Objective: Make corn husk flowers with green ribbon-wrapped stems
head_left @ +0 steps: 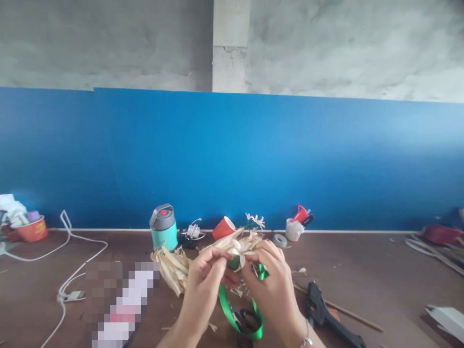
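Between the fingertips of both hands is a pale craft flower (239, 252) with several pointed petals, apparently made of dried husk. My left hand (207, 271) pinches it from the left side. My right hand (271, 270) grips a petal on the right, thumb and fingers closed. Something dark green (234, 263) shows just under the petals. Below the hands hangs or lies a loop of green ribbon (226, 309), with black-handled scissors (248, 319) inside it. Dried husks (170, 268) are heaped beside my left hand, and more lie behind the flower.
A black glue gun (321, 309) and a thin stick (357, 316) lie at right. Toward the blue partition (232, 159) stand a teal flask (164, 237), a tipped orange cup (223, 228), a tape roll (280, 240) and a white cup (293, 230). White cable (65, 285) winds at left.
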`<action>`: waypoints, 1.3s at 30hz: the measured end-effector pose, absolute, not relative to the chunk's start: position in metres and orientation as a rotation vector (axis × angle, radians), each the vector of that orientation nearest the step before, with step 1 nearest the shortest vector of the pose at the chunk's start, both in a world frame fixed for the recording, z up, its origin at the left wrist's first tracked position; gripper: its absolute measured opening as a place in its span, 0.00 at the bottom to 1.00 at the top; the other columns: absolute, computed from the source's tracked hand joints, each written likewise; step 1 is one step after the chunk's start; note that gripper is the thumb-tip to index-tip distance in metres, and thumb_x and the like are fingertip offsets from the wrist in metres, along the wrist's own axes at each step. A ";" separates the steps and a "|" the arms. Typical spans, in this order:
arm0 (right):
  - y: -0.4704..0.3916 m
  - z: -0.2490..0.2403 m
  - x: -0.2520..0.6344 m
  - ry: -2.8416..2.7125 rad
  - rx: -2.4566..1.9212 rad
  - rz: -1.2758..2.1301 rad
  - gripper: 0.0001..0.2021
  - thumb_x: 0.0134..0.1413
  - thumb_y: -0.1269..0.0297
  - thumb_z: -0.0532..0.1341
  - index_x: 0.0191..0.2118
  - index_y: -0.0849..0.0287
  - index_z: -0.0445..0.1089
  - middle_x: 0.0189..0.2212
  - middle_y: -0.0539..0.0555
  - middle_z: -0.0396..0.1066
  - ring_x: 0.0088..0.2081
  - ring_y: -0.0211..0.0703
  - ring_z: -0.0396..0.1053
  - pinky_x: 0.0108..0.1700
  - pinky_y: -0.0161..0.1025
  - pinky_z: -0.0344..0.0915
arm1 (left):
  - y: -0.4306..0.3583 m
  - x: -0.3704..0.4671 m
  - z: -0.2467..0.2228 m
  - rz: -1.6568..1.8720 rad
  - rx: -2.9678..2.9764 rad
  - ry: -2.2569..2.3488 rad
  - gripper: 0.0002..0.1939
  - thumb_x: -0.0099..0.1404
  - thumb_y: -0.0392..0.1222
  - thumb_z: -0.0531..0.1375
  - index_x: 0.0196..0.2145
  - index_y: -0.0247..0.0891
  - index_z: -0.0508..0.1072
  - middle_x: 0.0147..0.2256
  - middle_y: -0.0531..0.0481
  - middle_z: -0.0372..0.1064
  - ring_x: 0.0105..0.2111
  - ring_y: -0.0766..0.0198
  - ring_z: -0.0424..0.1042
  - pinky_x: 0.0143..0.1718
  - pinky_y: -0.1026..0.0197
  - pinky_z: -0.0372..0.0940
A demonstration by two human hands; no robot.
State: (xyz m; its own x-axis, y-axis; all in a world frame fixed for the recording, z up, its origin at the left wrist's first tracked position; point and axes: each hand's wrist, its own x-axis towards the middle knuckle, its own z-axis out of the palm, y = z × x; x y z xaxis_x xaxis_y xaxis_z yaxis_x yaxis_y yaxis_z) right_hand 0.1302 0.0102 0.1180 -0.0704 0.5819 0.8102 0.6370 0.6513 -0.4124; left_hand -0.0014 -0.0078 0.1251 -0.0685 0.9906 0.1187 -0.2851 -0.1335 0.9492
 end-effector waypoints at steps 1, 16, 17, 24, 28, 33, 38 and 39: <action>0.010 0.118 0.130 -1.738 -0.994 -0.058 0.09 0.48 0.75 0.55 0.21 0.58 0.61 0.22 0.49 0.62 0.29 0.42 0.61 0.33 0.38 0.54 | -0.007 -0.001 0.124 1.461 1.039 0.953 0.06 0.56 0.41 0.57 0.27 0.37 0.70 0.16 0.53 0.69 0.18 0.64 0.69 0.24 0.65 0.64; 0.011 0.118 0.133 -1.732 -1.001 -0.051 0.09 0.48 0.74 0.55 0.21 0.57 0.60 0.22 0.48 0.62 0.28 0.41 0.61 0.34 0.38 0.55 | -0.006 0.000 0.120 1.492 0.899 0.864 0.08 0.56 0.39 0.49 0.20 0.41 0.57 0.24 0.54 0.66 0.24 0.63 0.70 0.24 0.64 0.63; 0.011 0.118 0.133 -1.732 -1.000 -0.050 0.09 0.48 0.74 0.55 0.21 0.57 0.60 0.22 0.48 0.62 0.28 0.41 0.61 0.34 0.38 0.55 | -0.006 0.000 0.120 1.494 0.894 0.859 0.08 0.56 0.38 0.49 0.20 0.41 0.56 0.25 0.54 0.67 0.24 0.63 0.70 0.24 0.64 0.63; 0.013 0.118 0.132 -1.733 -1.005 -0.035 0.08 0.47 0.75 0.56 0.21 0.58 0.61 0.22 0.49 0.62 0.29 0.42 0.61 0.35 0.39 0.55 | -0.004 0.002 0.114 1.540 0.838 0.896 0.10 0.59 0.42 0.51 0.21 0.40 0.61 0.24 0.54 0.68 0.21 0.64 0.69 0.22 0.64 0.63; 0.012 0.118 0.133 -1.731 -0.991 -0.042 0.08 0.47 0.75 0.56 0.22 0.58 0.61 0.23 0.49 0.63 0.29 0.42 0.62 0.35 0.40 0.56 | -0.003 0.002 0.114 1.553 0.892 0.928 0.14 0.60 0.47 0.54 0.21 0.39 0.64 0.19 0.54 0.67 0.19 0.63 0.69 0.22 0.64 0.63; 0.012 0.121 0.135 -1.713 -1.009 -0.071 0.09 0.49 0.74 0.56 0.21 0.57 0.61 0.23 0.49 0.64 0.29 0.42 0.63 0.34 0.39 0.56 | -0.008 0.002 0.122 1.496 1.018 0.966 0.13 0.57 0.50 0.60 0.27 0.36 0.71 0.20 0.52 0.71 0.21 0.61 0.72 0.24 0.63 0.65; 0.013 0.124 0.137 -1.700 -1.006 -0.112 0.10 0.50 0.72 0.56 0.21 0.57 0.60 0.23 0.49 0.63 0.28 0.41 0.63 0.33 0.39 0.56 | -0.010 0.004 0.124 1.498 1.042 0.947 0.13 0.56 0.49 0.63 0.29 0.34 0.75 0.22 0.49 0.74 0.25 0.59 0.74 0.27 0.63 0.67; 0.013 0.124 0.137 -1.700 -1.006 -0.112 0.10 0.50 0.72 0.56 0.21 0.57 0.60 0.23 0.49 0.63 0.28 0.41 0.63 0.33 0.39 0.56 | -0.010 0.004 0.123 1.499 1.035 0.937 0.13 0.55 0.49 0.63 0.29 0.34 0.75 0.23 0.48 0.75 0.25 0.59 0.74 0.27 0.63 0.67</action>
